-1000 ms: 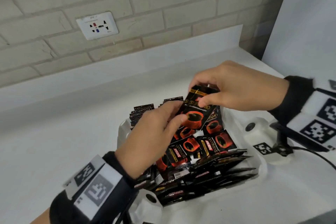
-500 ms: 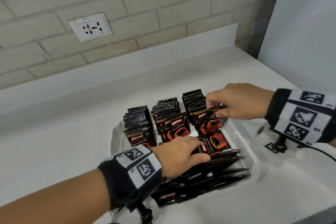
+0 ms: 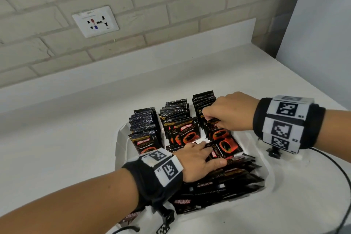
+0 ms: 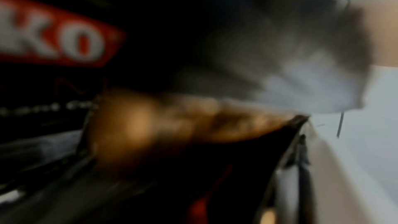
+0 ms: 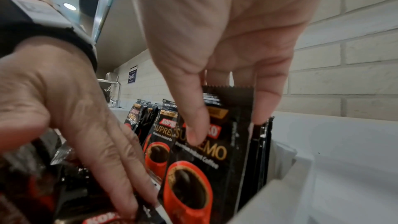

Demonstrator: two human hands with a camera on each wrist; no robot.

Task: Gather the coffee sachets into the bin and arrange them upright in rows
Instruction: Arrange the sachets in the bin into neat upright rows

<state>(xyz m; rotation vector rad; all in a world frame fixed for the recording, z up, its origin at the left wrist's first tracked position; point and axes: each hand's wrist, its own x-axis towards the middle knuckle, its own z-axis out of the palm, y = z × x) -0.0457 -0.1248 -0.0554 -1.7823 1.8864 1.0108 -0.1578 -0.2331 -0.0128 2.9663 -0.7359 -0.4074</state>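
Right hand [image 3: 227,113]: thumb and fingers pinch an upright Kopiko sachet [image 5: 212,144] at the front of the right row.
Left hand [image 3: 197,161]: grips a flat sachet [image 3: 225,148] on the loose pile.
Bin [image 3: 120,139]: white, three upright rows at the back.

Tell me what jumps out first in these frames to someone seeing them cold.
Three upright rows of black-and-red Kopiko coffee sachets stand at the far end of the white plastic bin, above a loose heap of flat sachets at its near end. The right hand pinches one sachet at the right-hand row, while the left hand holds another flat sachet on the heap.
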